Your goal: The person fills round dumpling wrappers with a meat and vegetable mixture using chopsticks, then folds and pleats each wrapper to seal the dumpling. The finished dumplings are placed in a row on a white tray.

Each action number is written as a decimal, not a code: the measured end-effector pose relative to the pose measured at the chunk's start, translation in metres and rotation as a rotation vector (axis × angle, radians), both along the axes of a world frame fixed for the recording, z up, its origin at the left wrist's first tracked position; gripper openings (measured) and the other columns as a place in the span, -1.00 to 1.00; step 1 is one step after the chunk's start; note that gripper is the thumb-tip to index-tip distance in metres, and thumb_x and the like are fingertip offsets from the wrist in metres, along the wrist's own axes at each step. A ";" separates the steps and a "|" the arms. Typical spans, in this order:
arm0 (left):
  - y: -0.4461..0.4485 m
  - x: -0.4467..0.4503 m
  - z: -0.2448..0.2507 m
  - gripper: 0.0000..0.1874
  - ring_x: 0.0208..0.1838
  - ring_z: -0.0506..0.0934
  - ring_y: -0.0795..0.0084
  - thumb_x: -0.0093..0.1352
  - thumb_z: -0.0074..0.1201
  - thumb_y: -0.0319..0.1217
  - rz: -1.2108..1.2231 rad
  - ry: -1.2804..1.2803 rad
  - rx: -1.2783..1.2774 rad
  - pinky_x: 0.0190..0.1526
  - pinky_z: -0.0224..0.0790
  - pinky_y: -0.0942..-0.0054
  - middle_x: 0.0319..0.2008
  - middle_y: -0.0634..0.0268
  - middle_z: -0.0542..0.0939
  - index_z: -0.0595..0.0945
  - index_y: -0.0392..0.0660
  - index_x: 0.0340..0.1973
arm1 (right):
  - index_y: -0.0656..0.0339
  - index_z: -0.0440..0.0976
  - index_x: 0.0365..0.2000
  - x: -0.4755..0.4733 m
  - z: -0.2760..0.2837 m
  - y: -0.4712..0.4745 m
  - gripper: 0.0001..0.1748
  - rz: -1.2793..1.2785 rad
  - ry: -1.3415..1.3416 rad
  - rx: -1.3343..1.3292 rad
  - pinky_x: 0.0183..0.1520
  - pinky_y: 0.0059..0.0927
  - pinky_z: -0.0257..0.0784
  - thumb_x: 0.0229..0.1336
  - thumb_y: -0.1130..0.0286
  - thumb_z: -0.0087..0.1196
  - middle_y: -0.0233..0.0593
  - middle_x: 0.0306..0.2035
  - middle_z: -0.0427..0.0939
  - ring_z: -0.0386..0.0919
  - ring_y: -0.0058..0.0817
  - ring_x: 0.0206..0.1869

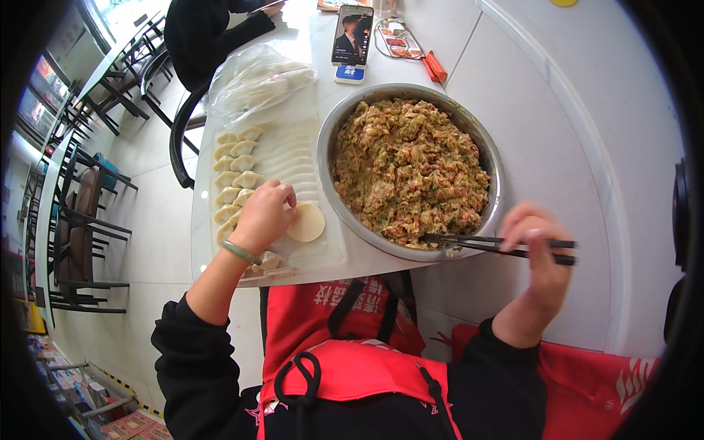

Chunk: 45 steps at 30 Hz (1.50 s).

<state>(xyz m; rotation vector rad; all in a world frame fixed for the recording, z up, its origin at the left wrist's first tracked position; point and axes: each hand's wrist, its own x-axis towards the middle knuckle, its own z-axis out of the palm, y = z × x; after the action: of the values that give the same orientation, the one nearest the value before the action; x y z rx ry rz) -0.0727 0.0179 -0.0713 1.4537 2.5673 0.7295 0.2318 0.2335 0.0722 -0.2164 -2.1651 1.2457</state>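
Note:
My left hand (269, 212) is above the dumpling tray, its fingers bent at the edge of a round dumpling wrapper (307, 223). The wrapper is flat and bare. My right hand (534, 236), slightly blurred, grips black chopsticks (484, 245) past the right rim of a large steel bowl (329, 190). Their tips are in the minced filling (410, 170), which is heaped in the bowl and flecked with green. Folded dumplings (247, 179) stand in two rows along the left of the pale plastic tray (330, 250). My left wrist and hand hide some of them.
Beyond the tray lies a clear plastic bag (264, 82) with pale contents. A phone (352, 36) stands behind the bowl, near a red packet (434, 67). Another person's dark sleeve (242, 38) shows at the far left. Black chairs (184, 137) flank the table.

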 end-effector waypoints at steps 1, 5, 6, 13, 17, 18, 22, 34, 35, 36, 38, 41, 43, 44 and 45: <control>0.000 0.001 0.002 -0.81 -0.33 0.55 0.17 0.15 0.24 -0.46 -0.008 0.019 0.011 -0.25 0.41 0.26 -0.46 0.14 0.56 0.58 -0.21 -0.35 | 0.32 0.47 -0.61 0.004 0.011 -0.001 -0.53 -0.035 0.080 0.046 -0.38 -0.50 0.31 0.35 0.20 -0.05 -0.17 -0.48 0.48 0.43 -0.47 -0.43; -0.004 0.008 0.011 -0.87 -0.36 0.55 0.11 0.18 0.20 -0.49 -0.024 -0.007 0.058 -0.28 0.41 0.23 -0.47 0.11 0.58 0.57 -0.22 -0.39 | 0.30 0.52 -0.56 -0.001 0.014 -0.010 -0.51 -0.126 0.166 0.191 -0.33 -0.47 0.35 0.31 0.09 -0.03 -0.12 -0.38 0.55 0.49 -0.43 -0.39; -0.007 0.011 0.013 -0.89 -0.35 0.55 0.06 0.19 0.18 -0.50 0.005 -0.059 0.062 -0.27 0.41 0.20 -0.48 0.10 0.59 0.58 -0.22 -0.39 | 0.30 0.55 -0.51 -0.008 0.007 -0.010 -0.55 -0.050 0.128 0.210 -0.28 -0.44 0.39 0.31 0.13 -0.02 -0.10 -0.34 0.56 0.52 -0.41 -0.36; -0.029 0.020 0.021 -0.86 -0.35 0.62 0.43 0.35 0.10 -0.50 0.102 -0.311 0.147 -0.30 0.51 0.45 -0.37 0.17 0.63 0.54 -0.27 -0.22 | 0.37 0.58 -0.30 -0.065 -0.041 -0.003 -0.89 0.196 0.013 0.284 -0.23 -0.46 0.46 0.13 0.61 0.14 -0.12 -0.30 0.56 0.57 -0.34 -0.29; -0.039 0.027 0.027 -0.77 -0.20 0.63 0.38 0.47 -0.10 -0.50 0.253 -0.986 0.474 -0.16 0.59 0.40 -0.19 0.14 0.61 0.45 -0.25 0.02 | 0.41 0.58 -0.28 -0.078 -0.048 0.004 -0.88 0.160 0.026 0.222 -0.29 -0.48 0.42 0.17 0.58 0.12 -0.13 -0.38 0.56 0.54 -0.41 -0.36; -0.040 0.030 0.028 -0.75 -0.15 0.63 0.37 0.48 -0.13 -0.49 0.243 -1.086 0.551 -0.11 0.59 0.39 -0.11 0.14 0.59 0.43 -0.25 0.05 | 0.42 0.58 -0.30 -0.081 -0.050 0.006 -0.88 0.159 0.056 0.179 -0.32 -0.48 0.40 0.20 0.56 0.10 -0.14 -0.41 0.56 0.52 -0.43 -0.40; -0.045 0.043 0.033 -0.72 0.04 0.59 0.29 0.49 -0.16 -0.49 0.177 -1.564 0.796 0.00 0.58 0.33 0.04 0.12 0.53 0.37 -0.24 0.10 | 0.45 0.57 -0.30 -0.080 -0.062 0.010 -0.82 0.109 0.012 -0.042 -0.27 -0.47 0.49 0.29 0.50 0.04 -0.15 -0.36 0.59 0.58 -0.43 -0.36; -0.034 0.054 0.036 -0.58 0.03 0.59 0.30 0.38 0.02 -0.59 0.088 -1.767 0.788 0.00 0.58 0.31 0.04 0.11 0.53 0.34 -0.26 0.14 | 0.44 0.50 -0.22 -0.058 -0.080 0.035 -0.72 -0.117 0.294 -0.785 -0.26 -0.26 0.68 0.37 0.39 -0.10 0.00 -0.29 0.62 0.66 -0.23 -0.28; -0.032 0.055 0.039 -0.58 0.04 0.58 0.28 0.39 0.01 -0.59 0.093 -1.794 0.784 0.03 0.56 0.29 0.05 0.10 0.52 0.33 -0.26 0.15 | 0.44 0.50 -0.22 -0.054 -0.080 0.035 -0.72 -0.136 0.299 -0.767 -0.25 -0.27 0.68 0.37 0.38 -0.10 0.00 -0.29 0.62 0.66 -0.23 -0.27; -0.030 0.056 0.041 -0.57 0.06 0.58 0.27 0.39 -0.01 -0.60 0.100 -1.821 0.782 0.06 0.54 0.26 0.05 0.08 0.52 0.33 -0.27 0.17 | 0.44 0.50 -0.23 -0.051 -0.080 0.034 -0.72 -0.149 0.314 -0.765 -0.25 -0.27 0.68 0.37 0.38 -0.10 0.00 -0.29 0.62 0.66 -0.23 -0.27; -0.024 0.056 0.047 -0.52 0.13 0.54 0.18 0.38 -0.04 -0.62 0.056 -1.848 0.770 0.13 0.49 0.21 0.12 0.03 0.48 0.29 -0.30 0.21 | 0.44 0.49 -0.24 -0.047 -0.079 0.032 -0.71 -0.173 0.356 -0.759 -0.26 -0.29 0.67 0.37 0.37 -0.10 0.02 -0.28 0.60 0.66 -0.22 -0.26; -0.017 0.058 0.052 -0.48 0.21 0.48 0.11 0.38 -0.10 -0.66 0.041 -1.879 0.756 0.22 0.40 0.16 0.19 -0.02 0.43 0.25 -0.34 0.26 | 0.45 0.47 -0.26 -0.043 -0.076 0.021 -0.71 -0.132 0.445 -0.705 -0.28 -0.35 0.63 0.38 0.37 -0.12 0.01 -0.31 0.57 0.64 -0.25 -0.33; -0.015 0.060 0.055 -0.47 0.25 0.44 0.09 0.38 -0.14 -0.68 0.041 -1.887 0.753 0.28 0.34 0.14 0.22 -0.04 0.40 0.24 -0.37 0.28 | 0.39 0.46 -0.33 -0.043 -0.074 0.009 -0.67 -0.048 0.456 -0.522 -0.30 -0.36 0.59 0.38 0.29 -0.10 -0.03 -0.37 0.52 0.57 -0.28 -0.41; -0.015 0.060 0.057 -0.46 0.27 0.42 0.09 0.37 -0.16 -0.69 0.036 -1.889 0.750 0.30 0.31 0.13 0.23 -0.04 0.39 0.23 -0.38 0.28 | 0.38 0.46 -0.36 -0.042 -0.073 0.001 -0.66 0.003 0.467 -0.414 -0.30 -0.34 0.59 0.38 0.27 -0.08 -0.04 -0.38 0.51 0.55 -0.29 -0.42; -0.015 0.061 0.058 -0.46 0.29 0.41 0.08 0.36 -0.18 -0.71 0.031 -1.891 0.747 0.33 0.28 0.13 0.24 -0.04 0.38 0.23 -0.39 0.28 | 0.36 0.46 -0.38 -0.040 -0.072 -0.007 -0.65 0.057 0.483 -0.324 -0.31 -0.33 0.59 0.38 0.24 -0.06 -0.06 -0.39 0.51 0.54 -0.30 -0.43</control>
<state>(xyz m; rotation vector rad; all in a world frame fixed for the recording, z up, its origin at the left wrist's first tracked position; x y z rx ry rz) -0.0116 0.0024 -0.0133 0.1586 0.7944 1.8246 0.1915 0.2267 0.0001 0.0174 -1.5653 1.4999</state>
